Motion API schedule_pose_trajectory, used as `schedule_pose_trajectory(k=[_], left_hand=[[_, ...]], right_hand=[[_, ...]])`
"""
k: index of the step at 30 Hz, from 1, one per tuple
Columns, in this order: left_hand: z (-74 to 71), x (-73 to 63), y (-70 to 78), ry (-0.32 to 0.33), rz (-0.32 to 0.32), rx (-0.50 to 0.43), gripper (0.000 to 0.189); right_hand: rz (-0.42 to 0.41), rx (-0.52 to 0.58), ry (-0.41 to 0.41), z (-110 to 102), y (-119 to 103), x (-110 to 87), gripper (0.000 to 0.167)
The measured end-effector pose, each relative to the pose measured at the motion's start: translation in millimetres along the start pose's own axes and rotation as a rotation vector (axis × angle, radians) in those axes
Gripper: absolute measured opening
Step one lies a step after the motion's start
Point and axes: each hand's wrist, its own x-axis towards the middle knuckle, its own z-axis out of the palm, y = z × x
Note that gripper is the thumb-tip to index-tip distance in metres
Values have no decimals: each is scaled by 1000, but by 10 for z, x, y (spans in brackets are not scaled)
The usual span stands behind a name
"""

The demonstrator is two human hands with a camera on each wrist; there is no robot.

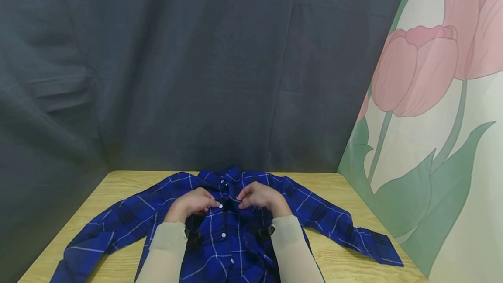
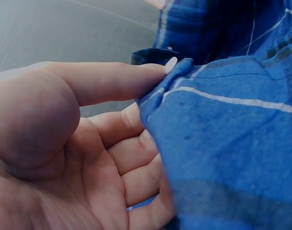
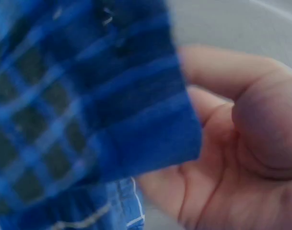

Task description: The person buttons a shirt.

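A blue plaid long-sleeved shirt [image 1: 214, 252] lies front up, its collar at the far side and its sleeves spread to both sides. My left hand [image 1: 193, 202] pinches one front edge between thumb and fingers, right beside a white button [image 1: 221, 206]. In the left wrist view, the thumb [image 2: 112, 81] presses on the folded cloth edge while the other fingers curl behind it. Opposite, my right hand [image 1: 261, 196] holds the other front edge [image 3: 150, 143], which hides its fingertips in the right wrist view. Between the hands the shirt front gapes.
Lower on the front are another white button [image 1: 223, 235] and one more below it. The shirt lies on a wooden table [image 1: 338, 257]. Dark grey cloth [image 1: 220, 77] hangs behind and at the left; a wall with painted tulips [image 1: 416, 73] borders the right.
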Motion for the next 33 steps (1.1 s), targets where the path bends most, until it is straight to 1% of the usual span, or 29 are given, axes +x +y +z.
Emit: schedule_pose_trajectory(k=[4,8,10,14,17,21,26,27,29,31,33], left_hand=[[-7,-1,-15,-3,5,-4,36],[-10,-5,-22,-9,8,-4,36],[-14,-3,-25,-11,10,-4,36],[-25,-6,-16,-20,14,-3,35],[-30,-4,-2,-36,18,-9,34],[-30,9,7,-69,24,-15,30],[-44,1,-5,-113,22,7,32],[-54,-8,-12,-123,21,15,34],[-83,-24,-39,-140,17,25,37],[-123,-44,-77,-156,11,28,37],[-174,-72,-120,-158,7,32,34]], right_hand=[[56,-34,-42,-52,2,-73,12],[121,-55,-23,-102,-10,-157,9],[123,-62,-2,-119,-24,-180,9],[86,-30,29,-112,-41,-158,10],[64,0,62,-55,-66,-111,13],[68,7,98,93,-149,-35,19],[108,-15,85,260,-237,53,31],[121,-27,94,274,-237,63,34],[160,-57,140,264,-214,71,40],[194,-84,220,218,-172,56,44],[230,-94,291,149,-116,30,46]])
